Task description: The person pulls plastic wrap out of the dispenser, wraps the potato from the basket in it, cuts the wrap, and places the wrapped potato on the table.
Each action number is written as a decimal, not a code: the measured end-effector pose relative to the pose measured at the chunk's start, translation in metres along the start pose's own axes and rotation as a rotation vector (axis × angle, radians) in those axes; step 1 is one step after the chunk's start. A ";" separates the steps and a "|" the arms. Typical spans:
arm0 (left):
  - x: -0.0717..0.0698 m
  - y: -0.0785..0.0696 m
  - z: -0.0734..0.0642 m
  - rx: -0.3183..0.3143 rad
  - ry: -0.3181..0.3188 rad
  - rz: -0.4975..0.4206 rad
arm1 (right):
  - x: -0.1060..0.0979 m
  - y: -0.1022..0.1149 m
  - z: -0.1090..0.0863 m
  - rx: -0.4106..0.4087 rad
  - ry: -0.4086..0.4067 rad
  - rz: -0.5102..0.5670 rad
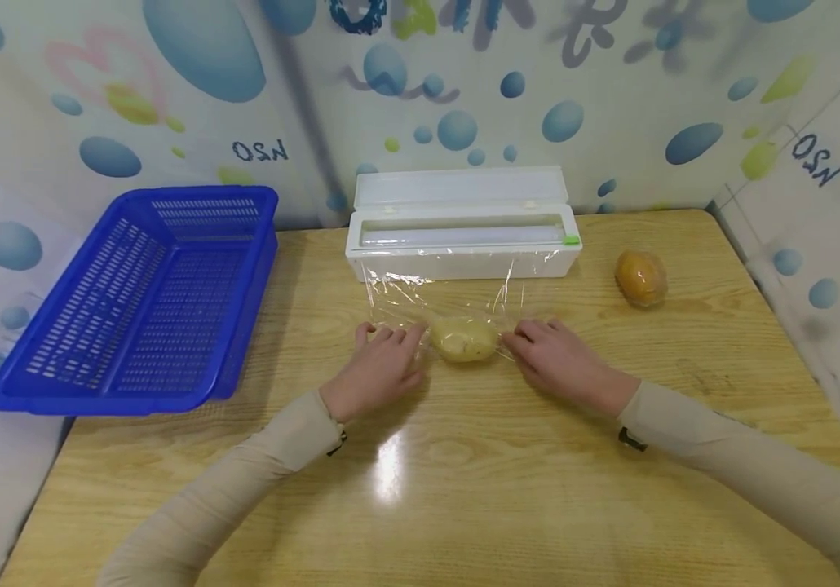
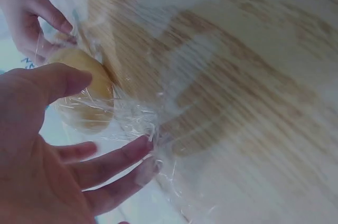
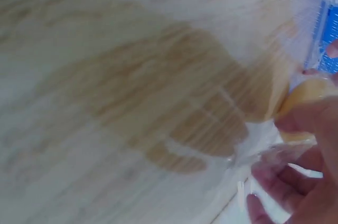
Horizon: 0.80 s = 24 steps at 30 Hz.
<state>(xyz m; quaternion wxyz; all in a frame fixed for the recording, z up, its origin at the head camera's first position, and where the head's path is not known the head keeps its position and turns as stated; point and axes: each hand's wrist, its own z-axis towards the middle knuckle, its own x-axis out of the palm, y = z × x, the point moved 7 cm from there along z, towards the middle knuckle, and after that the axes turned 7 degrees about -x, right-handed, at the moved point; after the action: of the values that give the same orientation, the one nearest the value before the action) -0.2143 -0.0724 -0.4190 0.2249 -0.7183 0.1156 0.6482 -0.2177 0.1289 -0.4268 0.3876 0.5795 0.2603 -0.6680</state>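
Right up close, two long beige fabric sleeves, angled in from both lower corners toward the middle of the pale wood-grain table. And there, dead centre between two bare hands, a pale yellow, oval, potato-like item in glossy clear plastic film! Resting on the wood or lifted a touch? Cannot tell from here.

Left hand with fingers fairly straight against the film, thumb spread apart from them, just beside one end. Right hand at the opposite end, fingers bent to the film; pinching or merely touching, hard to tell. One hand per end, presumably to keep the wrap taut and the item centred.

Behind, a long white plastic dispenser box, lid raised, probably for free access to the whitish roll inside. Set squarely facing the person, likely so as to feed the film straight forward over the front edge. Bright green tab at the right end of that edge.

Over to the right, well apart, a round orange item in shiny wrap. Far left, a rectangular blue perforated plastic basket, perhaps there to leave elbow room.
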 end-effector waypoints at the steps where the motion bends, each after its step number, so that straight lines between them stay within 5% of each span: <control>1: -0.001 -0.002 0.000 0.011 -0.009 0.004 | 0.000 -0.001 -0.001 0.016 0.007 0.009; 8: -0.004 -0.010 0.000 0.042 -0.040 0.091 | -0.014 0.005 0.007 0.071 0.023 0.002; 15: -0.009 -0.007 0.004 0.026 -0.083 0.073 | -0.016 0.019 0.032 -0.006 0.011 0.010; 24: -0.013 -0.014 0.017 0.055 -0.191 0.036 | -0.007 0.016 0.048 0.030 -0.017 0.020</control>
<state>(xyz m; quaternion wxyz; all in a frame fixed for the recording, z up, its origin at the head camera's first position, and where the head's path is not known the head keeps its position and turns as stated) -0.2245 -0.0538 -0.4043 0.2429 -0.6445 0.1246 0.7142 -0.2317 0.0831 -0.4092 0.3878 0.5821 0.2409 -0.6728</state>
